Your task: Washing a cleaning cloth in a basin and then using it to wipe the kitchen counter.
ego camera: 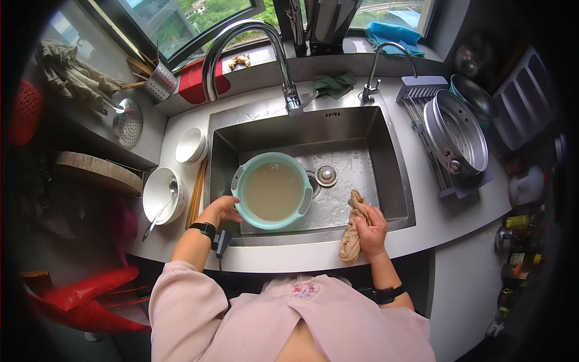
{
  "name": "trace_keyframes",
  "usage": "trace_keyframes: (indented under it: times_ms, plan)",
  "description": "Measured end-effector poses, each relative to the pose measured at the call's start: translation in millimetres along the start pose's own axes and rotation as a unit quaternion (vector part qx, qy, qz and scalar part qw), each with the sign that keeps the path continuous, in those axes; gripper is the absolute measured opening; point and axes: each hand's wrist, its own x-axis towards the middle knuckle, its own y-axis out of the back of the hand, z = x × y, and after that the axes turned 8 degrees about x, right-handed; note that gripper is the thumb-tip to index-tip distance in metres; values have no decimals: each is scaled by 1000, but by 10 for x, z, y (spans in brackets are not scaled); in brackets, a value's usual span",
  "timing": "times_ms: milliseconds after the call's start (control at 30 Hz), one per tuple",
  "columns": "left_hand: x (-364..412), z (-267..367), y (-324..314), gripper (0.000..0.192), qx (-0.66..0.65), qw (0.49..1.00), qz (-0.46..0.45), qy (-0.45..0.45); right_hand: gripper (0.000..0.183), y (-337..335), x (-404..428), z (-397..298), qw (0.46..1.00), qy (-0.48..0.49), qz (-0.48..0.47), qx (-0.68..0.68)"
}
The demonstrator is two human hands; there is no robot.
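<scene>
A light-green plastic basin point(273, 191) full of cloudy water stands at the left in the stainless-steel sink point(384, 158). At its left rim is my left hand point(225, 210), fingers apart and touching or very near the wall; part of the fingers is hidden against the basin. My right hand point(372, 230) grips a bunched tan cloth point(351, 240) over the sink's front right edge. To the right of the basin, the metal drain strainer point(326, 175) shows on the wet sink floor.
Left of the sink are wooden chopsticks point(196, 194), white bowls point(190, 145) and a larger bowl point(151, 192) holding a metal spoon point(158, 216). A chrome faucet point(291, 97) arches over the back. On the right, a rack point(418, 131) bears metal steamer pans point(441, 135); a green cloth point(334, 86) lies behind.
</scene>
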Motion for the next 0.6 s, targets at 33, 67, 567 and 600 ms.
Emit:
trace_keyframes:
  times_ms: [33,67,567,600]
  plan:
    - [23,-26,-20,43,1,1000,-20,3,27,7,11,-11,1000,15,-9,-3]
    - [49,-55,-51,38,22,1000,-13,-1,27,9,1,1,1000,13,-2,3]
    - [-358,296,-595,22,-48,963,92,-250,27,-11,-5,-7,1000,5,-4,16]
    - [-393,345,-653,23,-45,957,104,-266,28,-8,-8,19,1000,9,-3,13]
